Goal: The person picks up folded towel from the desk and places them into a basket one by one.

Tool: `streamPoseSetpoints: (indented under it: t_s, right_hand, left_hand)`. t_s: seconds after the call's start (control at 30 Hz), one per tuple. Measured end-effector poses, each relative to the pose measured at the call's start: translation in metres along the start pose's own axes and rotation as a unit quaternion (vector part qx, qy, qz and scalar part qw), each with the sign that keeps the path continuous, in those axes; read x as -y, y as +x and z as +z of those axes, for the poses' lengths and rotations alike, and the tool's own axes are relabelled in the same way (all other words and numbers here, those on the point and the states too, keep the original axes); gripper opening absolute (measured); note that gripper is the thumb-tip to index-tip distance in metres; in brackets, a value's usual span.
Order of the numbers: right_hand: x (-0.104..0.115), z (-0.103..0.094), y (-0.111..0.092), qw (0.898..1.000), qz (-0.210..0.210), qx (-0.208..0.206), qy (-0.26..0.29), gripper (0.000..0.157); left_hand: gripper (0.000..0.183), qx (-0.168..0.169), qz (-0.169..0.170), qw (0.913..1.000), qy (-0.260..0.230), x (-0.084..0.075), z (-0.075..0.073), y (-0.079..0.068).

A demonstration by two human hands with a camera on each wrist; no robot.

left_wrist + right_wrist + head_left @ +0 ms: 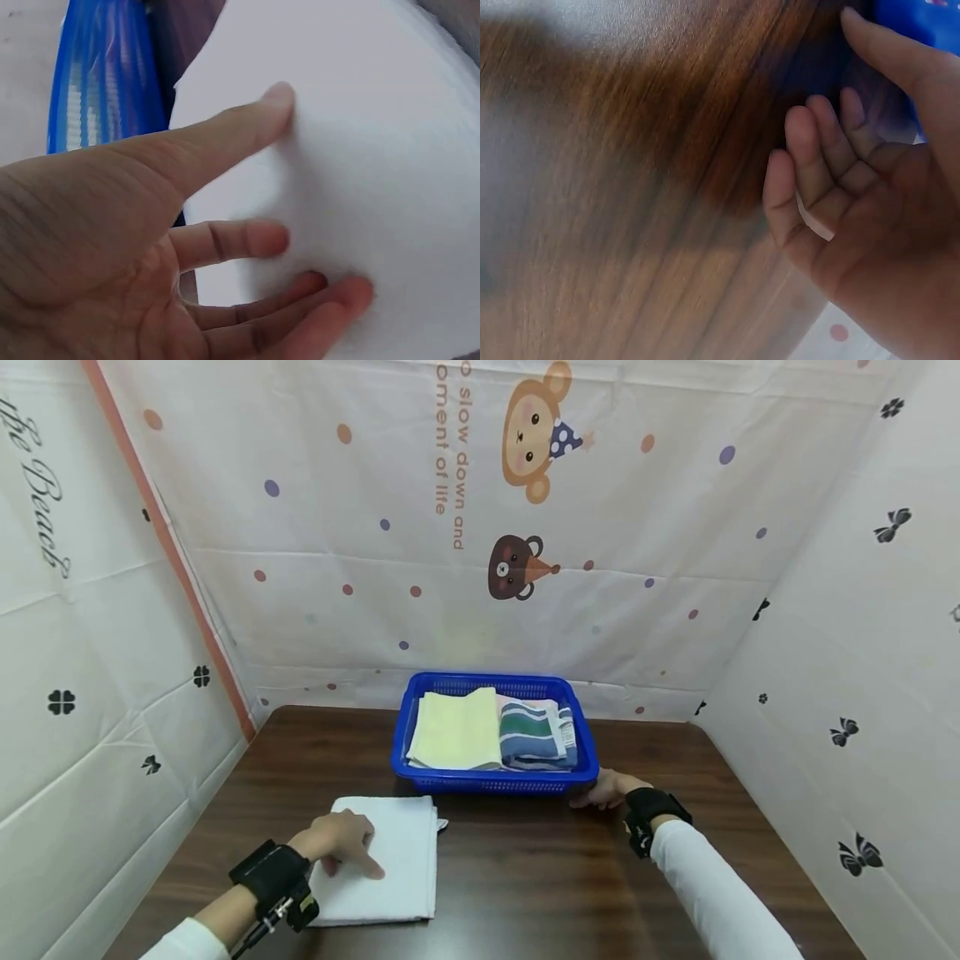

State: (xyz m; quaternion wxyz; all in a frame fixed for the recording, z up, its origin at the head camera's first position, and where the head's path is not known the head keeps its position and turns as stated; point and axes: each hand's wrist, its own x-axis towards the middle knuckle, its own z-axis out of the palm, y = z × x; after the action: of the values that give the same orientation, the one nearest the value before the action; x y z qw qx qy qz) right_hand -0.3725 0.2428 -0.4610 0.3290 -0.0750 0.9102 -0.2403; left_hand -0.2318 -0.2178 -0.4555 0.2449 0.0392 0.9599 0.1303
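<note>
A folded white towel (401,852) lies on the table at the front left. My left hand (347,843) is over its left part, thumb stretched out and fingers loosely bent. In the left wrist view the fingertips (352,292) are at the towel's surface, and no fold is pinched. A blue plastic basket (487,785) stands at the back, holding a folded pale yellow cloth (456,731) and a striped blue, green and white cloth (532,735). By the basket's front right corner is my right hand (606,789), fingers loosely bent, gripping nothing visible.
The dark wooden table (525,877) ends at a printed white curtain (420,610) behind the basket. Similar sheets hang at left and right. A small pale tag-like piece (442,824) sticks out at the towel's right edge.
</note>
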Motion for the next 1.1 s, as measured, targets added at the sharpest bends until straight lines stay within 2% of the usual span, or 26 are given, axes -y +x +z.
streamPoseSetpoints:
  t_s: [0.1, 0.2, 0.27, 0.43, 0.53, 0.6, 0.67, 0.77, 0.83, 0.93, 1.0, 1.03, 1.1]
  right_hand:
    - [0.001, 0.005, 0.0, 1.0, 0.005, -0.002, 0.019, 0.071]
    - [0.001, 0.01, -0.005, 0.999, 0.008, -0.02, 0.035, 0.076]
    - [0.003, 0.013, -0.009, 0.999, 0.013, -0.033, 0.026, 0.069]
    - [0.01, 0.019, -0.015, 0.998, 0.046, -0.036, -0.027, 0.033]
    - [0.018, 0.024, -0.022, 0.996, 0.062, -0.018, -0.061, 0.033]
    - [0.026, 0.028, -0.028, 0.996, 0.055, -0.007, -0.071, 0.037]
    - [0.036, 0.03, -0.032, 0.996, 0.039, 0.007, -0.079, 0.038]
    - [0.055, 0.039, -0.035, 0.996, 0.011, 0.024, -0.08, 0.039]
    - [0.07, 0.047, -0.037, 0.996, -0.009, 0.034, -0.083, 0.041]
    - [0.093, 0.065, -0.044, 0.997, -0.033, 0.034, -0.063, 0.042]
    - [0.107, 0.077, -0.048, 0.996, -0.051, 0.024, -0.064, 0.04]
    - [0.111, 0.082, -0.049, 0.996, -0.056, 0.014, -0.064, 0.039]
    - [0.117, 0.091, -0.049, 0.996, -0.056, -0.01, -0.074, 0.036]
  left_hand:
    - [0.053, -0.009, 0.018, 0.9998, 0.01, -0.019, 0.007, -0.001]
    - [0.052, -0.018, 0.03, 0.9992, 0.018, -0.046, 0.011, -0.003]
    - [0.051, -0.022, 0.039, 0.9986, 0.027, -0.061, 0.014, 0.0]
    - [0.05, -0.024, 0.064, 0.9962, 0.054, -0.095, 0.019, 0.015]
    - [0.049, -0.046, 0.089, 0.9938, 0.047, -0.106, 0.023, 0.02]
    - [0.045, -0.077, 0.104, 0.9914, 0.02, -0.104, 0.026, 0.02]
    - [0.04, -0.118, 0.109, 0.9868, -0.021, -0.093, 0.027, 0.019]
    - [0.034, -0.18, 0.09, 0.9766, -0.076, -0.066, 0.023, 0.02]
    - [0.032, -0.202, 0.063, 0.9734, -0.088, -0.047, 0.02, 0.021]
    - [0.024, -0.182, 0.035, 0.9783, -0.093, -0.029, 0.02, 0.019]
    - [0.02, -0.15, 0.031, 0.9811, -0.118, -0.026, 0.022, 0.017]
    - [0.021, -0.132, 0.034, 0.9809, -0.138, -0.027, 0.023, 0.015]
    - [0.021, -0.102, 0.046, 0.9753, -0.191, -0.03, 0.025, 0.014]
